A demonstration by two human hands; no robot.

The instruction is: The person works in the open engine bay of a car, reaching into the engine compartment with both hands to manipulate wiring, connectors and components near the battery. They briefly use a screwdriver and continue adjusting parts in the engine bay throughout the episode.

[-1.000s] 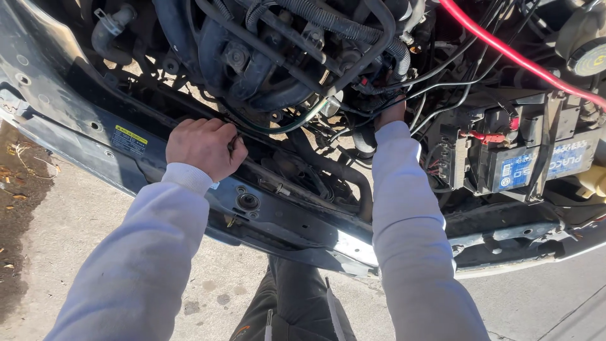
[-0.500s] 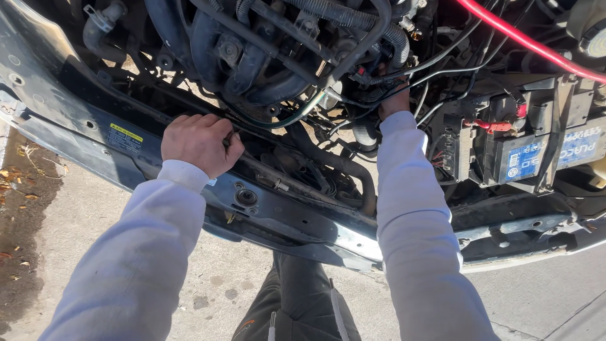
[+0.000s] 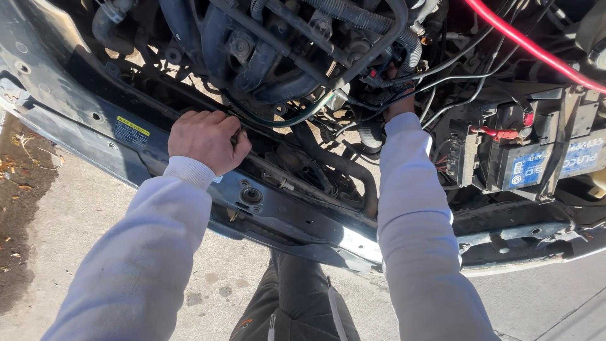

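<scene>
The left hand is seen at the front edge of an open engine bay; its fingers are curled narrow into a near-fist and rest on the dark front crossmember; whether anything is gripped inside the fist cannot be told. A yellow-and-black label is fixed to the crossmember just beside this hand, toward the left of the view; a round rubber bump stop sits on the same panel, near the left cuff.

The right hand is reached deeper into the bay and is largely hidden among black wires and a corrugated hose; the state of its fingers cannot be told. A green-tinted tube runs between the two hands, below the engine block.

A car battery with a blue label is mounted to the right of the right sleeve; a thick red cable passes above it. Concrete ground is visible below the bumper.
</scene>
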